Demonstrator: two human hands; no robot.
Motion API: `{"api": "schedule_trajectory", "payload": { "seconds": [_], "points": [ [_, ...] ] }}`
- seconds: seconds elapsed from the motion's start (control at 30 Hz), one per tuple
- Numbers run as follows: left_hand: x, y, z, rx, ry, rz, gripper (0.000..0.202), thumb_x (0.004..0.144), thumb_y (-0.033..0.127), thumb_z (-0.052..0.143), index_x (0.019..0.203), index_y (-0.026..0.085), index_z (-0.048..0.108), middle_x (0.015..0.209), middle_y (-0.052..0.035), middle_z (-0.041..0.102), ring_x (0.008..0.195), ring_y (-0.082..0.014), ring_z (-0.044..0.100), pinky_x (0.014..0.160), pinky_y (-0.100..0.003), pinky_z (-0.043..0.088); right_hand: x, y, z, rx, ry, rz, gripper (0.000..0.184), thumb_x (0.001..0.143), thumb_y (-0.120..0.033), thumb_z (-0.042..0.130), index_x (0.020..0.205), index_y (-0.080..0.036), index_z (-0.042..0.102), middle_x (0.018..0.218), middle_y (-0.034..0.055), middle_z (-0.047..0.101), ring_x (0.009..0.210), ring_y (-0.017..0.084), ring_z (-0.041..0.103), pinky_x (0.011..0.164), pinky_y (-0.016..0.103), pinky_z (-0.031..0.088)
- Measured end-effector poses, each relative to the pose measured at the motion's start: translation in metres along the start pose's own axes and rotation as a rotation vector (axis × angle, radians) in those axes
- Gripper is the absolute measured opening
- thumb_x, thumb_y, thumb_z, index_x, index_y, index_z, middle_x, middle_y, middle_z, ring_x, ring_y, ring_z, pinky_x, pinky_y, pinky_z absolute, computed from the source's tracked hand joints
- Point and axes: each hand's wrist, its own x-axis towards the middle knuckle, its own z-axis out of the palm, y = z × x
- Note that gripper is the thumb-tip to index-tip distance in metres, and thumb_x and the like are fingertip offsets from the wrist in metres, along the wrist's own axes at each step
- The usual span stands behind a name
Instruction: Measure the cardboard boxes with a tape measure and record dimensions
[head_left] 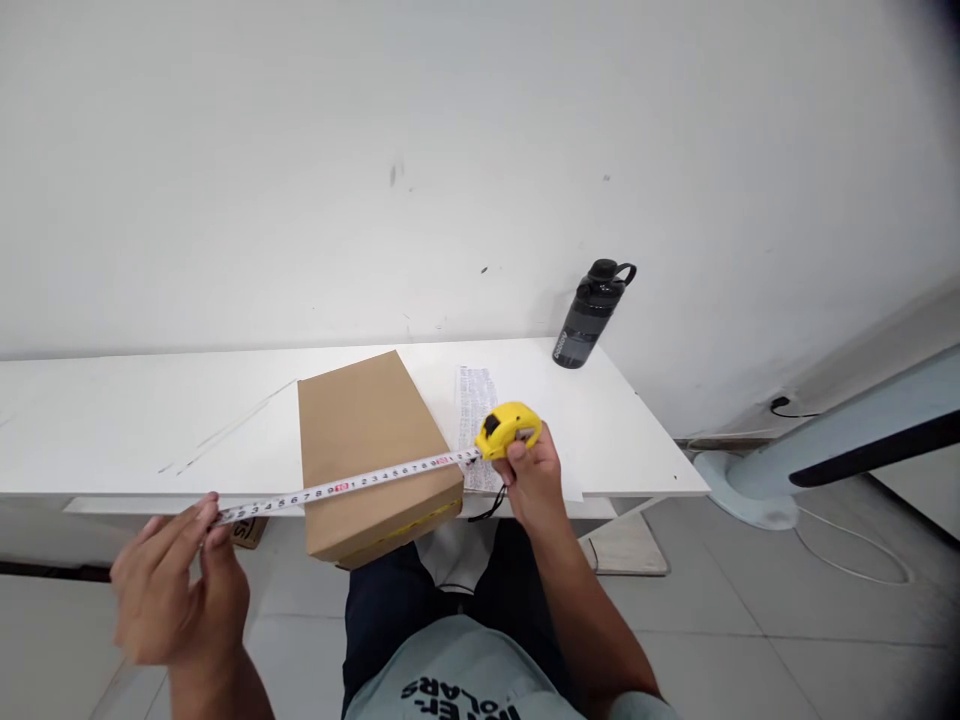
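Because our left hand (180, 580) pinches the free end of the blade (375, 478) between thumb and fingertips, left of the cardboard box (367, 420), and our right hand (534, 475) has its fingers clamped on the yellow tape measure (510, 430) at the other side, a slackened grip could let the blade snap back. We think its slanted run across the box could skew a reading, and the box, jutting past the front edge of the table (135, 420), might tip if pressed.
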Motion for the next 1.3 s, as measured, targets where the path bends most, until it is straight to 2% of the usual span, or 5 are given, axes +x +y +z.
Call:
{"api": "schedule_trajectory", "payload": {
  "seconds": [0.13, 0.27, 0.5, 0.9, 1.3],
  "points": [
    [-0.013, -0.004, 0.008, 0.161, -0.028, 0.061, 0.017, 0.093, 0.023, 0.068, 0.108, 0.021, 0.075, 0.1, -0.0074, 0.078, 0.095, -0.0217, 0.072, 0.096, -0.041, 0.055, 0.031, 0.016, -0.007, -0.091, 0.02, -0.022, 0.049, 0.083, -0.064, 0.072, 0.109, -0.026, 0.057, 0.071, -0.0073, 0.051, 0.046, 0.006, 0.032, 0.043, 0.02, 0.031],
    [-0.029, 0.015, 0.025, 0.018, -0.226, -0.037, 0.016, 0.096, 0.027, 0.063, 0.109, 0.022, 0.072, 0.106, -0.007, 0.076, 0.102, -0.02, 0.072, 0.093, -0.036, 0.056, 0.03, 0.032, 0.001, -0.135, -0.022, -0.007, 0.05, 0.086, -0.063, 0.068, 0.115, -0.023, 0.061, 0.064, -0.0087, 0.046, 0.046, 0.007, 0.031, 0.043, 0.021, 0.03],
    [-0.04, 0.018, 0.04, -0.253, -0.298, -0.058, 0.031, 0.104, 0.037, 0.047, 0.116, 0.022, 0.071, 0.12, -0.0098, 0.072, 0.115, -0.0229, 0.066, 0.098, -0.041, 0.053, 0.022, 0.031, 0.007, -0.239, -0.077, 0.099, 0.059, 0.084, -0.065, 0.069, 0.122, -0.02, 0.061, 0.068, -0.0048, 0.055, 0.054, 0.011, 0.045, 0.047, 0.022, 0.036],
    [-0.046, 0.021, 0.043, -0.326, -0.26, -0.054, 0.041, 0.106, 0.041, 0.039, 0.129, 0.025, 0.069, 0.13, -0.0114, 0.067, 0.121, -0.0246, 0.062, 0.102, -0.043, 0.05, 0.02, 0.034, 0.007, -0.264, 0.014, 0.105, 0.06, 0.081, -0.066, 0.07, 0.119, -0.02, 0.062, 0.066, -0.0062, 0.056, 0.059, 0.012, 0.051, 0.058, 0.024, 0.041],
    [-0.048, 0.016, 0.038, -0.279, -0.305, -0.057, 0.045, 0.105, 0.049, 0.04, 0.128, 0.023, 0.069, 0.129, -0.0129, 0.068, 0.121, -0.0254, 0.063, 0.103, -0.045, 0.05, 0.019, 0.026, 0.011, -0.202, -0.134, 0.12, 0.057, 0.076, -0.062, 0.078, 0.112, -0.023, 0.058, 0.072, -0.0046, 0.061, 0.063, 0.013, 0.054, 0.058, 0.024, 0.044]
  ]
}}
